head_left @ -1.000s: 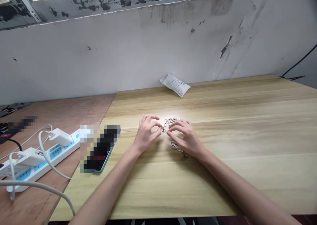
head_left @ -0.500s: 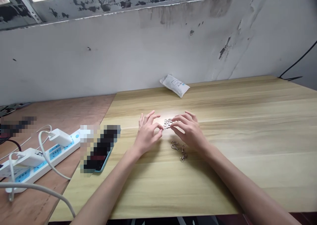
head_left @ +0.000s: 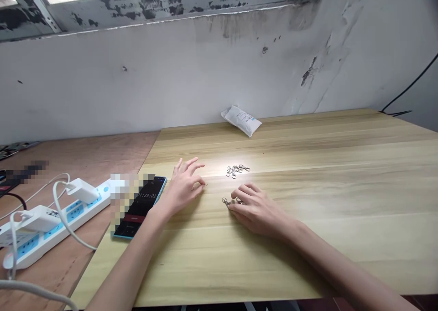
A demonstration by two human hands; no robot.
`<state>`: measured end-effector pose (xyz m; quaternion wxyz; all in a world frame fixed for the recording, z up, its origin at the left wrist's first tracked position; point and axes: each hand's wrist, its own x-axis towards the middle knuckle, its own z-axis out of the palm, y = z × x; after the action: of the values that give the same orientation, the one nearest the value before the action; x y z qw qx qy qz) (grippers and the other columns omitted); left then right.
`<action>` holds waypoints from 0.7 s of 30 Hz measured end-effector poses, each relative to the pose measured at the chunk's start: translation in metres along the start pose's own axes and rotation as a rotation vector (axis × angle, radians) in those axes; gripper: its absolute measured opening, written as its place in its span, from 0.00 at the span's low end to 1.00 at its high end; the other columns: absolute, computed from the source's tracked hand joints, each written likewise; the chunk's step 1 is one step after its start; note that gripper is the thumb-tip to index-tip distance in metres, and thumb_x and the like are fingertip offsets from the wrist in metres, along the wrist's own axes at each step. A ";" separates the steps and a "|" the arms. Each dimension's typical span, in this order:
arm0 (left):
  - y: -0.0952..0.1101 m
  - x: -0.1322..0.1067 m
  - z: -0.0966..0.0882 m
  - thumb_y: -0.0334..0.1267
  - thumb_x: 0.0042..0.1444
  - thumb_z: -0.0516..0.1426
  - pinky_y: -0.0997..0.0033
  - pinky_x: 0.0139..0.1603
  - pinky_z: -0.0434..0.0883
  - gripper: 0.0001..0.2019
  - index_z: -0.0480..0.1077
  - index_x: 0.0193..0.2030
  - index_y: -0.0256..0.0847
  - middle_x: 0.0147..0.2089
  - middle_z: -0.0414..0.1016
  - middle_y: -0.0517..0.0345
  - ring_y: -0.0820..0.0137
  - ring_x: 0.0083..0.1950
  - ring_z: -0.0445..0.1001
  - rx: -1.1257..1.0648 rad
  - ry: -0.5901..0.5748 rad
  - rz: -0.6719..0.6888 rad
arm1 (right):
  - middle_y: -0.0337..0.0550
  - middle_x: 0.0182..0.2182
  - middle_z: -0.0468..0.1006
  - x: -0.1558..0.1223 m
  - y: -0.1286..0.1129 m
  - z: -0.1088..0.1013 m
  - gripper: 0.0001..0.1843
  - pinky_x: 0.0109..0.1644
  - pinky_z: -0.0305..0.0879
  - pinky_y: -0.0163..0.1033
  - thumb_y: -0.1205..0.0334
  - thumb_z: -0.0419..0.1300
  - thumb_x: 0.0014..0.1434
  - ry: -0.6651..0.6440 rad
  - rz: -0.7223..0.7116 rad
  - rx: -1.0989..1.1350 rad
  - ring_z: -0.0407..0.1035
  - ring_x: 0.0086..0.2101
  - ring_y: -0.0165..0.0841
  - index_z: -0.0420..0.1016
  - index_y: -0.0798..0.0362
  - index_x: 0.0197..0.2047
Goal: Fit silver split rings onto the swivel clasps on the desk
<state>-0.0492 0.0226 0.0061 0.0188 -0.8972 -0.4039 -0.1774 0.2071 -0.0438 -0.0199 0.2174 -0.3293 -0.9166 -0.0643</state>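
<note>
A small pile of silver metal clasps lies on the pale wooden table in a bright spot of light. My left hand rests to the left of the pile. Its thumb and forefinger pinch a tiny metal piece and the other fingers are spread. My right hand lies nearer to me, below the pile. Its fingertips are curled on a second group of clasps, which shows only at the fingertips.
A white sealed packet lies by the wall at the back. A phone with a lit screen sits at the table's left edge. On the brown table to the left is a white power strip with plugged-in chargers and cables.
Both hands have drawn back from the pile of clasps toward me. The left went left with a tiny piece, and the right came down onto the nearer clasps.
</note>
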 end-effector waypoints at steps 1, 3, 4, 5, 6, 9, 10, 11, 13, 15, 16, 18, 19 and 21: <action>-0.003 -0.004 -0.001 0.34 0.58 0.58 0.35 0.70 0.46 0.06 0.76 0.31 0.45 0.59 0.72 0.57 0.56 0.69 0.58 0.014 -0.007 0.012 | 0.44 0.35 0.75 0.001 0.003 -0.001 0.11 0.44 0.59 0.42 0.67 0.53 0.65 -0.010 0.021 0.021 0.65 0.36 0.34 0.77 0.50 0.36; -0.006 -0.010 -0.004 0.35 0.58 0.58 0.35 0.70 0.47 0.06 0.76 0.32 0.46 0.58 0.72 0.57 0.57 0.68 0.61 0.028 -0.011 0.024 | 0.45 0.36 0.75 0.006 0.013 0.001 0.11 0.46 0.58 0.43 0.65 0.54 0.64 0.011 0.097 0.044 0.66 0.37 0.34 0.77 0.50 0.35; -0.007 -0.012 -0.004 0.35 0.57 0.58 0.35 0.70 0.47 0.06 0.77 0.32 0.46 0.58 0.73 0.57 0.57 0.67 0.61 0.027 -0.010 0.024 | 0.45 0.37 0.76 0.010 0.020 0.002 0.10 0.46 0.58 0.43 0.64 0.55 0.64 0.028 0.159 0.046 0.67 0.37 0.35 0.78 0.50 0.36; -0.007 -0.014 -0.005 0.34 0.57 0.58 0.35 0.70 0.47 0.06 0.77 0.32 0.47 0.57 0.73 0.57 0.57 0.67 0.62 0.022 -0.006 0.022 | 0.45 0.37 0.76 0.016 0.028 0.005 0.10 0.46 0.58 0.43 0.64 0.55 0.64 0.046 0.224 0.035 0.67 0.38 0.35 0.78 0.51 0.37; -0.007 -0.015 -0.006 0.34 0.57 0.58 0.35 0.70 0.47 0.06 0.77 0.31 0.47 0.57 0.73 0.57 0.56 0.67 0.62 0.015 -0.001 0.018 | 0.46 0.37 0.76 0.022 0.036 0.008 0.10 0.45 0.58 0.42 0.64 0.55 0.64 0.061 0.280 0.021 0.68 0.38 0.35 0.78 0.51 0.38; -0.006 -0.016 -0.008 0.34 0.56 0.58 0.34 0.71 0.45 0.07 0.77 0.30 0.46 0.57 0.73 0.57 0.56 0.67 0.61 0.001 0.004 0.014 | 0.45 0.36 0.77 0.044 0.057 0.017 0.10 0.44 0.58 0.43 0.62 0.56 0.64 0.063 0.453 -0.029 0.68 0.38 0.37 0.79 0.51 0.38; -0.006 -0.017 -0.008 0.34 0.56 0.58 0.34 0.71 0.44 0.07 0.76 0.30 0.46 0.57 0.73 0.57 0.56 0.67 0.61 -0.002 0.000 0.014 | 0.46 0.36 0.77 0.050 0.060 0.019 0.10 0.45 0.58 0.44 0.61 0.56 0.64 0.048 0.478 -0.055 0.68 0.39 0.38 0.80 0.51 0.37; -0.005 -0.017 -0.009 0.35 0.56 0.58 0.34 0.71 0.44 0.07 0.76 0.30 0.46 0.57 0.73 0.57 0.57 0.67 0.61 -0.005 -0.005 0.014 | 0.47 0.36 0.77 0.056 0.062 0.021 0.11 0.45 0.58 0.45 0.59 0.57 0.63 0.025 0.483 -0.090 0.68 0.39 0.39 0.80 0.51 0.36; -0.005 -0.018 -0.010 0.35 0.56 0.58 0.34 0.71 0.43 0.06 0.76 0.31 0.46 0.56 0.73 0.57 0.57 0.67 0.61 -0.014 -0.015 0.004 | 0.49 0.34 0.77 0.064 0.062 0.026 0.13 0.44 0.57 0.47 0.58 0.57 0.62 -0.028 0.459 -0.166 0.67 0.39 0.41 0.80 0.52 0.31; -0.004 -0.019 -0.011 0.35 0.57 0.57 0.34 0.71 0.43 0.07 0.76 0.32 0.46 0.56 0.72 0.56 0.57 0.67 0.61 -0.022 -0.016 -0.013 | 0.52 0.32 0.77 0.068 0.058 0.030 0.15 0.43 0.56 0.48 0.61 0.57 0.62 -0.062 0.425 -0.223 0.66 0.37 0.42 0.79 0.54 0.26; -0.003 -0.019 -0.011 0.35 0.57 0.57 0.34 0.71 0.43 0.07 0.77 0.33 0.46 0.57 0.72 0.56 0.57 0.67 0.60 -0.026 -0.014 -0.023 | 0.52 0.31 0.77 0.069 0.056 0.032 0.16 0.42 0.55 0.48 0.65 0.56 0.63 -0.067 0.416 -0.237 0.66 0.36 0.42 0.78 0.54 0.25; -0.004 -0.019 -0.010 0.35 0.57 0.57 0.35 0.71 0.43 0.07 0.77 0.33 0.46 0.57 0.72 0.56 0.57 0.67 0.60 -0.034 -0.008 -0.037 | 0.54 0.29 0.77 0.070 0.053 0.035 0.17 0.41 0.54 0.47 0.71 0.54 0.62 -0.059 0.413 -0.236 0.66 0.35 0.41 0.77 0.55 0.24; -0.004 -0.019 -0.010 0.35 0.57 0.57 0.35 0.71 0.44 0.07 0.77 0.34 0.46 0.57 0.72 0.56 0.57 0.67 0.59 -0.040 -0.004 -0.040 | 0.54 0.29 0.77 0.071 0.052 0.035 0.18 0.40 0.54 0.47 0.73 0.53 0.61 -0.053 0.413 -0.225 0.66 0.35 0.41 0.77 0.55 0.24; -0.004 -0.019 -0.008 0.36 0.58 0.56 0.36 0.71 0.44 0.07 0.77 0.34 0.46 0.58 0.71 0.56 0.57 0.68 0.59 -0.056 0.004 -0.045 | 0.53 0.28 0.78 0.071 0.051 0.035 0.17 0.41 0.55 0.47 0.74 0.53 0.61 -0.043 0.412 -0.192 0.67 0.34 0.40 0.77 0.55 0.24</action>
<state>-0.0667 0.0102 0.0067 -0.0097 -0.8878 -0.4188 -0.1908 0.1777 0.0458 -0.0208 0.1740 -0.5299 -0.8241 -0.0987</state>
